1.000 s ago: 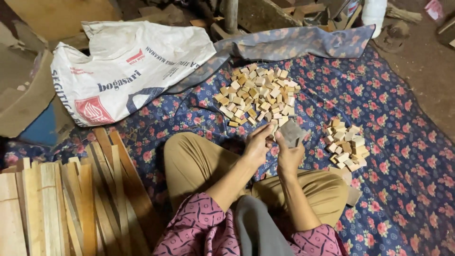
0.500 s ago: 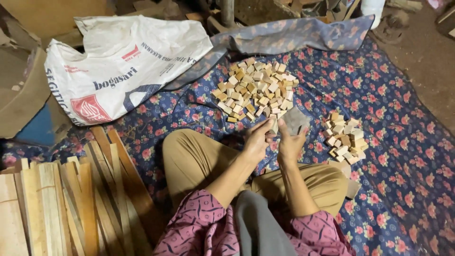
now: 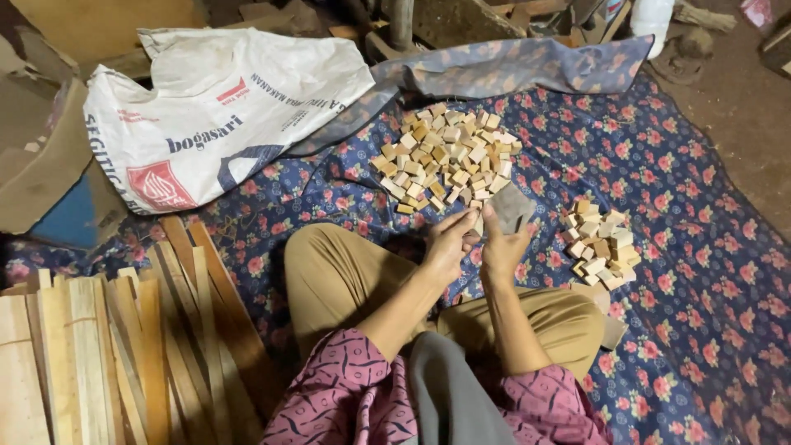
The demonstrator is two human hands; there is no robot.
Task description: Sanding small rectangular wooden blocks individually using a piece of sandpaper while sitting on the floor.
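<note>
I sit cross-legged on a blue floral cloth (image 3: 692,272). My left hand (image 3: 449,245) pinches a small wooden block (image 3: 476,226) against a grey sheet of sandpaper (image 3: 512,208), which my right hand (image 3: 503,247) holds from below. Both hands meet just in front of my knees. A large heap of small wooden blocks (image 3: 445,161) lies just beyond my hands. A smaller heap of blocks (image 3: 601,243) lies to the right of my right hand.
A white printed sack (image 3: 214,115) lies at the back left. Long wooden slats (image 3: 124,338) are stacked at my left. Cardboard (image 3: 41,165) and a blue sheet sit at the far left. Bare dirt floor (image 3: 741,107) and wood scraps border the cloth at the back right.
My hands have stayed together at the sandpaper, shifting only slightly as the block rubs on it. The view has drifted a little.
</note>
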